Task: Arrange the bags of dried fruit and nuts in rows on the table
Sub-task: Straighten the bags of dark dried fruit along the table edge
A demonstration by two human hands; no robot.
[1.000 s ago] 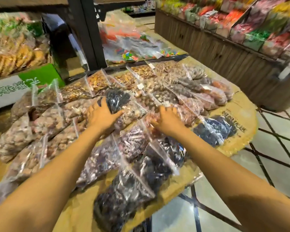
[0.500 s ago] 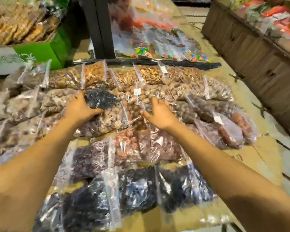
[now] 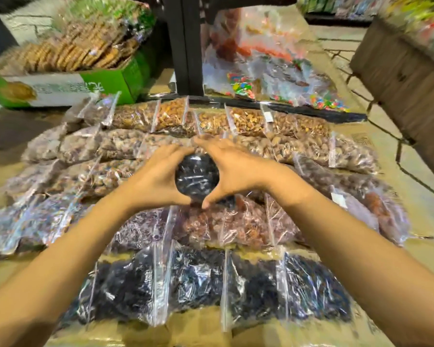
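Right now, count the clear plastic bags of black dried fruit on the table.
5. One bag is gripped between the left hand and right hand; four lie side by side in the nearest row. Overlaps may hide more.

The dark fruit bag (image 3: 197,175) between my hands is glossy, crinkled clear plastic, like the bags (image 3: 236,284) around it; the desk (image 3: 198,331) under them is matt brown cardboard.
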